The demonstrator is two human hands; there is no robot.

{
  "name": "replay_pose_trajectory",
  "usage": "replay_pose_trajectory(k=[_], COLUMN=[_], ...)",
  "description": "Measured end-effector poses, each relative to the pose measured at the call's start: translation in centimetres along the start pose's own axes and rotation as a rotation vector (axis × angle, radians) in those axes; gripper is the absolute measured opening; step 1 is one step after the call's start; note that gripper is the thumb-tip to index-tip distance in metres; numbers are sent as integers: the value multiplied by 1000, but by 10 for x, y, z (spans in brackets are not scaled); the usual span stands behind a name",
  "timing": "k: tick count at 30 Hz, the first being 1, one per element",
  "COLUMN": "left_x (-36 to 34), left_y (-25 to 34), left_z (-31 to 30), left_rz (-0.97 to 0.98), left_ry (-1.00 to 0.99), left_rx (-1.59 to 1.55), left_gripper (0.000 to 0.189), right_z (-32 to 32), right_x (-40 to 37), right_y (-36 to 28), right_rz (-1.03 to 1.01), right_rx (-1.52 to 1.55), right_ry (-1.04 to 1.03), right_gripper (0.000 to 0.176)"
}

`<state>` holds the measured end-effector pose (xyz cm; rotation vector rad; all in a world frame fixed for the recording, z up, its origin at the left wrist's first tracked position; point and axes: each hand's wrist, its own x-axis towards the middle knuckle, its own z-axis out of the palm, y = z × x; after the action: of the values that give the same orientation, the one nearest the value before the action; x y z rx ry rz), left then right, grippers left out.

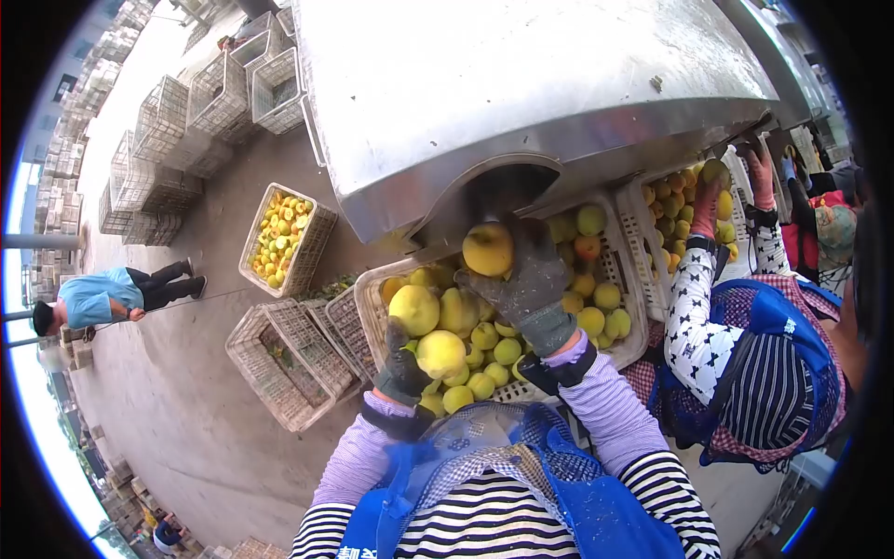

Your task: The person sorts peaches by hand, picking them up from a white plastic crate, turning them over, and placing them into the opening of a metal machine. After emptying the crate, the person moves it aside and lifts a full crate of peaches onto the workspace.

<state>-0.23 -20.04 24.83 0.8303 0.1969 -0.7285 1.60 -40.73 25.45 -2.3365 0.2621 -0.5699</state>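
Observation:
My right hand, in a dark grey glove, is wrapped round a yellow-orange fruit just below the dark opening of the metal machine. Lower on the left, my left hand, also gloved, holds a yellow fruit against its fingers. Another large yellow fruit is close above its fingertips; whether they touch it is unclear. Both hands are over a white plastic crate filled with green and yellow fruit.
The metal machine spans the top. A co-worker on the right reaches into another fruit crate. Left are a crate of fruit, slatted crates, stacked crates and a person in blue.

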Motion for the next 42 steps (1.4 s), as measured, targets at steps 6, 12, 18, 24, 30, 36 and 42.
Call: replay_pose_trajectory(k=[6, 12, 18, 24, 30, 36, 42], left_x=[-24, -21, -20, -29, -8, -23, -14], left_y=[14, 23, 33, 28, 30, 36, 34], left_z=[-1, -9, 25, 41, 31, 43, 38], left_rz=[66, 55, 86, 87, 15, -45, -51], left_ry=[98, -83, -166, -71, -171, -112, -124], left_rx=[92, -113, -130, 38, 181, 61, 58], left_gripper=[103, 93, 83, 106, 105, 108, 97], right_z=[46, 60, -29, -43, -38, -55, -46], right_x=[30, 56, 6, -24, -38, -32, -25], right_y=[8, 4, -30, -36, -23, -15, -27], right_rz=[-148, -42, -72, 21, 62, 145, 56], right_rx=[-139, -273, 290, 356, 78, 661, 478], right_ry=[179, -199, -445, -478, -207, -442, -286], right_gripper=[66, 67, 88, 85, 81, 89, 81])
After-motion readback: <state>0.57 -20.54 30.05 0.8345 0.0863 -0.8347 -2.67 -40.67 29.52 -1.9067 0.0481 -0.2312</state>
